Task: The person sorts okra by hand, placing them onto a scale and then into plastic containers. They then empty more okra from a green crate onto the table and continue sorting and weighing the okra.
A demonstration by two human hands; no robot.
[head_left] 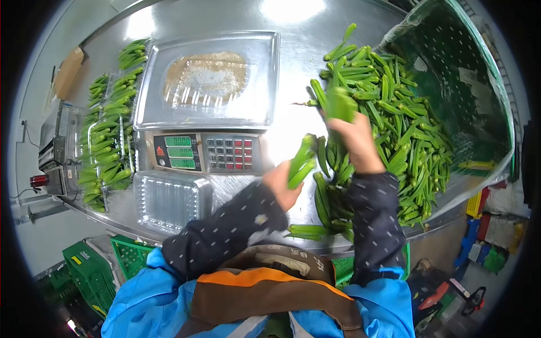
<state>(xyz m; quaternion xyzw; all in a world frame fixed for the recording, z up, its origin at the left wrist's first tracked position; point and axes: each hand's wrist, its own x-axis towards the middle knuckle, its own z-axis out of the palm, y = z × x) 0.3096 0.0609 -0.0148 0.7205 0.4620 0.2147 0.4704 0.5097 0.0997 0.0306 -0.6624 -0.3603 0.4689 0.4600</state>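
Observation:
My left hand (pixel 283 185) is closed around a few green okra pods (pixel 302 161), in front of the weighing scale's right side. Further right, my right hand (pixel 359 142) grips a bunch of okra (pixel 340 105), smeared by motion, at the edge of a large okra pile (pixel 403 121). Loose pods (pixel 322 197) lie below and between my hands. On the scale's steel pan (pixel 265 84) rests a clear plastic tray (pixel 205 81) with no okra in it. The scale's display (pixel 179 152) glows green beside its keypad (pixel 230 153).
Clear plastic trays (pixel 172 200) are stacked in front of the scale. Trays filled with okra (pixel 110 135) line the table's left side. A tipped green crate (pixel 451 50) with a plastic liner stands behind the pile. More green crates (pixel 90 276) sit below the table at lower left.

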